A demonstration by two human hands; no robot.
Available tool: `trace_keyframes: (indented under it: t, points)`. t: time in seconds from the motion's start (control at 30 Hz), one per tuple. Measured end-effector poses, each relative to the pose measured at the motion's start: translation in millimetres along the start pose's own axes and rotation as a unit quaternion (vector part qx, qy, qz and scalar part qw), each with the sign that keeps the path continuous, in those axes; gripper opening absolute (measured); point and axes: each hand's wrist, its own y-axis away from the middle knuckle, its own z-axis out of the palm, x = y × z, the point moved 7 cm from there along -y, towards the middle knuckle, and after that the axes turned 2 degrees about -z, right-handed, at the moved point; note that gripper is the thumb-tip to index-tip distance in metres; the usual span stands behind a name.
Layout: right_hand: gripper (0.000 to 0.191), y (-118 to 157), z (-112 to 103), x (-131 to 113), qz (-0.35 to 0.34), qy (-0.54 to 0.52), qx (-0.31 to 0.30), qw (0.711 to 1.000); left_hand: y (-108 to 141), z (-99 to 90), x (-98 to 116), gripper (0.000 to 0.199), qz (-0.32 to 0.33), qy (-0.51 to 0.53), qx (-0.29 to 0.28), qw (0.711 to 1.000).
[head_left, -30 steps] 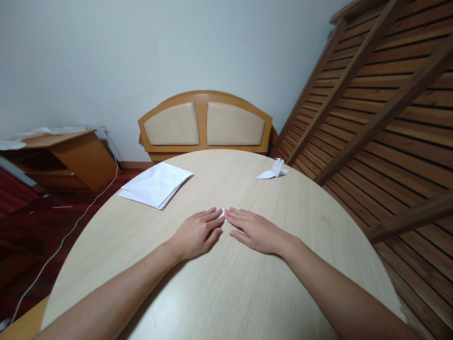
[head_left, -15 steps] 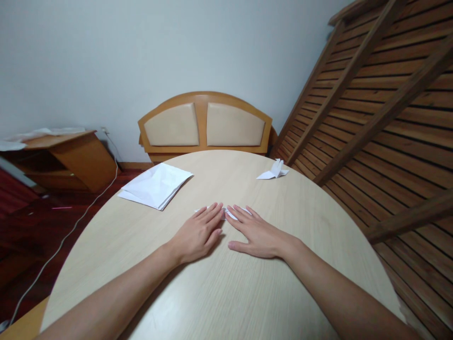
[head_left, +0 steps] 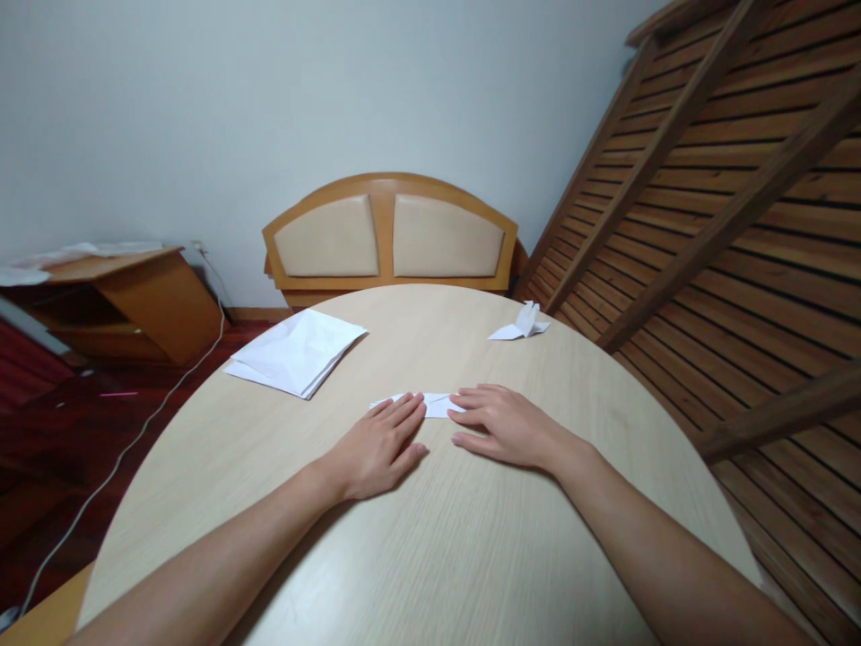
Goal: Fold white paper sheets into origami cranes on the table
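Note:
A narrow folded strip of white paper [head_left: 437, 405] lies flat on the table in front of me, its ends partly covered by my fingers. My left hand [head_left: 380, 449] rests flat with fingers stretched over the paper's left part. Over the right end, my right hand [head_left: 504, 426] has its fingertips on or just at the paper, fingers apart and slightly bent. A white folded paper crane [head_left: 523, 323] stands farther off to the right.
The round wooden table [head_left: 430, 547] carries a stack of white paper sheets [head_left: 296, 353] at its far left. Behind it is a padded headboard [head_left: 390, 235]. A slatted wooden panel [head_left: 733, 197] leans at the right. A low cabinet [head_left: 148, 301] and a white cable [head_left: 144, 422] are on the left.
My right hand has slid to the right, its fingers bending a little, so more of the paper's middle shows. My left hand has stayed nearly in place.

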Motion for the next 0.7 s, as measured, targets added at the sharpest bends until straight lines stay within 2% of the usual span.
trace_keyframes:
  t: [0.13,0.2,0.3,0.47,0.7]
  points:
    - [0.015,-4,-6,1,0.031,-0.024,0.068,0.997,0,-2.4,3,0.058,0.011,-0.001,-0.005,1.000]
    - [0.020,-5,-5,-1,0.045,-0.045,0.083,0.995,-1,-3.8,6,0.058,0.022,0.002,-0.009,1.000]
    - [0.026,-8,1,-7,0.041,-0.063,0.070,0.995,-1,-6.7,10,0.057,0.047,0.015,-0.006,0.999]
    - [0.014,-11,6,-9,0.039,-0.076,0.057,0.995,-2,-9.3,14,0.053,0.070,0.028,0.007,0.997]
    - [0.006,-10,8,-7,0.033,-0.107,0.066,0.992,-3,-16.5,15,0.037,0.061,0.039,0.042,0.996]
